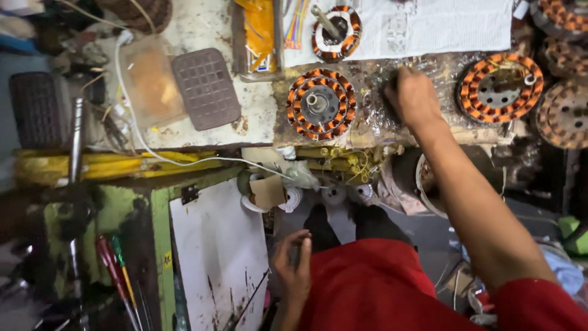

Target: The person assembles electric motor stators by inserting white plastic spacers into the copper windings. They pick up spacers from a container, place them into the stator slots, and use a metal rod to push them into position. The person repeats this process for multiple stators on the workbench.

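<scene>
Cluttered workbench (208,24) — right hand (411,95) on plastic sheet (373,116) beside stator (321,104)

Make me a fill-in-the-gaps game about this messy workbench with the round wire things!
1. The right hand reaches out onto the ______.
2. The copper-wound coil beside that hand is shaped like a ______.
3. The left hand is down low beside the person's ______ shirt.
4. A white cable runs across the bench near a grey ______ pad.

Missing words: workbench; ring; red; gridded
</scene>
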